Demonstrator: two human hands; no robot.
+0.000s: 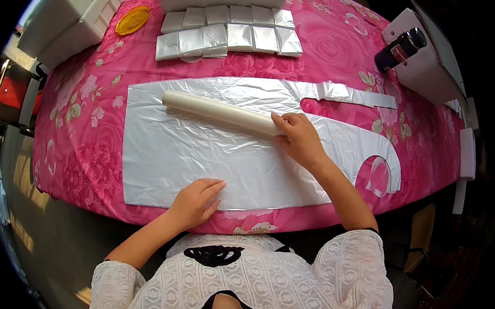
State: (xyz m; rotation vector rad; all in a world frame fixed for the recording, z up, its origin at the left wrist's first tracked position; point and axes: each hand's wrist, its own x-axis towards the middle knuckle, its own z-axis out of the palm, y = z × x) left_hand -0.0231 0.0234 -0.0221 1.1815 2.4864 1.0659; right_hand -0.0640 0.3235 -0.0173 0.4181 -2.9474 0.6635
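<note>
Your right hand (301,136) clasps the right end of the white roller (222,112), which lies over the silver plastic sheet (167,166). Your left hand (195,202), fingers loosely spread, is at the sheet's near edge; folded silver packets (240,36) sit beyond the sheet.

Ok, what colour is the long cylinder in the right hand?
The cylinder in the right hand is plain creamy white, clearest in the head view.

A makeshift workshop: folded silvery bags (239,36) in rows, white boxes (82,28)
</note>
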